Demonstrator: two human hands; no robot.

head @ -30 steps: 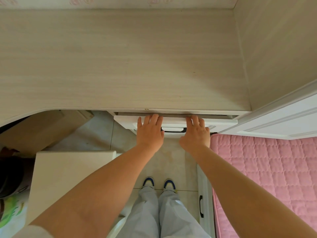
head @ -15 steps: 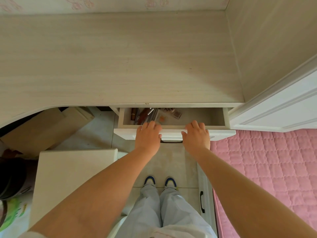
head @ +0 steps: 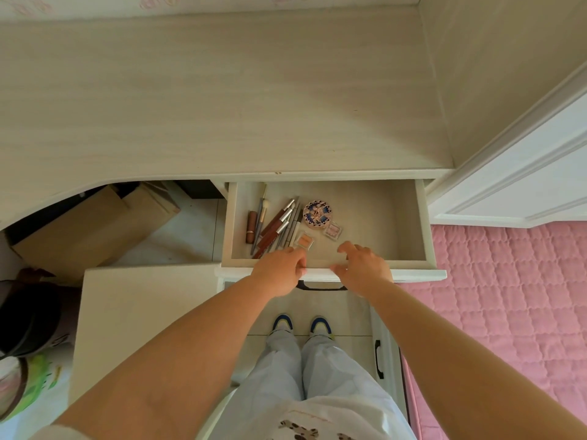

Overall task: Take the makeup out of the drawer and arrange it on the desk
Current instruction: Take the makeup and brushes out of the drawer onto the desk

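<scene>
The white drawer (head: 425,223) under the pale wood desk (head: 222,100) stands pulled far out. Inside, on its left half, lie a brown lipstick (head: 252,227), a bundle of brushes and pencils (head: 279,225), a round patterned compact (head: 317,214), a small orange square pan (head: 305,240) and a pink square pan (head: 333,230). My left hand (head: 279,271) curls over the drawer's front rim, thumb on the outside. My right hand (head: 362,268) hovers at the same rim with its fingers spread and lifted, holding nothing. Nothing lies on the desk top.
A cardboard box (head: 95,230) sits under the desk at the left. A white stool top (head: 143,312) is close by my left arm. A pink quilted bed (head: 508,296) and a white panelled door (head: 524,173) bound the right side.
The drawer has slid from nearly shut to wide open, exposing the makeup. My right hand has let go of the front and opened its fingers.
</scene>
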